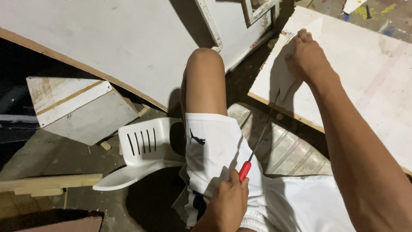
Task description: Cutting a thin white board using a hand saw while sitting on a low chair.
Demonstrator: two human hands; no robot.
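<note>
Seated worker is gripping a red-handled hacksaw blade (262,129) in the clenched left hand (226,202), its tip reaching the white board (365,64) w/ the right hand (305,53) pressing down, fingers curled at its corner. Looks like sawing underway; next stroke prob. needs a steady board. Cut line is hidden in shadow.

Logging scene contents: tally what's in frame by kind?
White boards and panels: 4, e.g. the one under the right hand at
Red-handled blade tool, in left hand: 1
White plastic chair: 1
Bare wood strip: 1
Total: 7
</note>
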